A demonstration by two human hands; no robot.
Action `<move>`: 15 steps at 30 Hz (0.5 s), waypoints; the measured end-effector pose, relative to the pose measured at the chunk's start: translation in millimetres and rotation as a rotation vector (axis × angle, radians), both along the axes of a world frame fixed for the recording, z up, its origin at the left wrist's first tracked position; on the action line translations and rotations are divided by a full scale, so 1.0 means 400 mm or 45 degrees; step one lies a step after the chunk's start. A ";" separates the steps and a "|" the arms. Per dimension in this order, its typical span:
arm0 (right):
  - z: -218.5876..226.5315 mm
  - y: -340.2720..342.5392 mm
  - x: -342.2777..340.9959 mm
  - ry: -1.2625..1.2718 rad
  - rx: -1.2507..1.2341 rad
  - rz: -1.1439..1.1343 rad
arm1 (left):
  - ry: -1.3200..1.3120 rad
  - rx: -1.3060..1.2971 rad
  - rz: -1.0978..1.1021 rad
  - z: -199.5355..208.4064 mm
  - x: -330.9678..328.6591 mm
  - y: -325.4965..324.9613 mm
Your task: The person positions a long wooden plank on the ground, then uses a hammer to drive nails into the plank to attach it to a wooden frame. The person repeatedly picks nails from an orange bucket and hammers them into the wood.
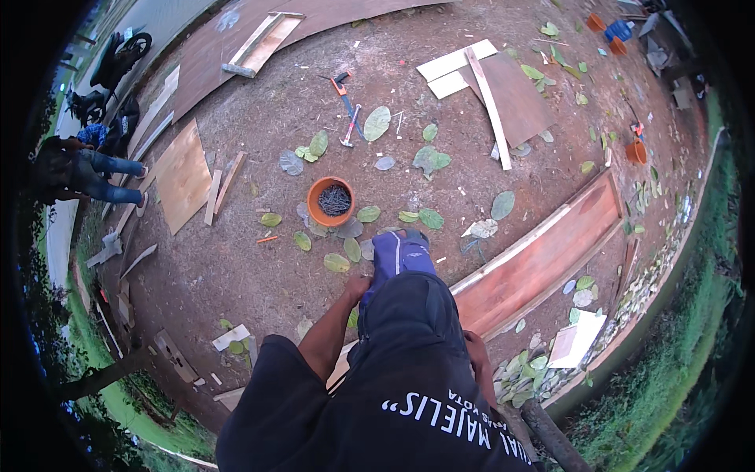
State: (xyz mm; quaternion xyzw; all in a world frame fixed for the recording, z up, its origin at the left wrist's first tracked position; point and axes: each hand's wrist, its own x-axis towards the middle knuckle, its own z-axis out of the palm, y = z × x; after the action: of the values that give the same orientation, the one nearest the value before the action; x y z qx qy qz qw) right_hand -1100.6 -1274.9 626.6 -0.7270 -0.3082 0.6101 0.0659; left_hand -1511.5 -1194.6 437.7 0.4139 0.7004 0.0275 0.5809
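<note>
My left hand point(359, 285) is beside my purple trouser leg point(389, 256), at about knee height. Its fingers look curled, and whatever may be in them is hidden. Lower down, at my right side, part of my right hand point(474, 344) shows by the black shirt; its fingers are hidden. On the ground ahead stands an orange bucket point(317, 211) with dark nails point(334, 200) inside. Beyond it lie a hammer point(351, 126) and a tool with an orange-and-black handle point(340, 88). A long shallow wooden panel with raised edges point(543, 256) lies on my right.
Leaves point(377, 123) dot the ground. Plywood sheets point(182, 173) and loose boards point(489, 106) lie left and ahead right. Another person point(102, 175) stands at far left near a motorbike point(118, 59). A second orange bucket point(636, 153) stands at far right, near a grassy edge point(684, 370).
</note>
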 end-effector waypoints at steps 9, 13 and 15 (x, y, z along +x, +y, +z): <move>-0.118 -0.099 0.184 -0.103 -0.254 -0.265 | 0.125 -0.066 0.594 0.115 0.007 -0.242; -0.207 -0.155 0.216 -0.116 -0.334 -0.266 | 0.126 -0.095 0.698 0.242 -0.055 -0.300; -0.222 -0.146 0.195 -0.076 -0.324 -0.301 | 0.195 -0.136 0.737 0.247 -0.109 -0.378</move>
State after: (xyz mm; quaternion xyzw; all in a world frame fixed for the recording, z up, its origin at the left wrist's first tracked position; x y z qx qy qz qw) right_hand -1022.6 -1333.2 537.9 -0.7785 -0.1424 0.6103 0.0354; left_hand -1555.3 -1346.0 536.4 0.1671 0.8314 0.1238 0.5154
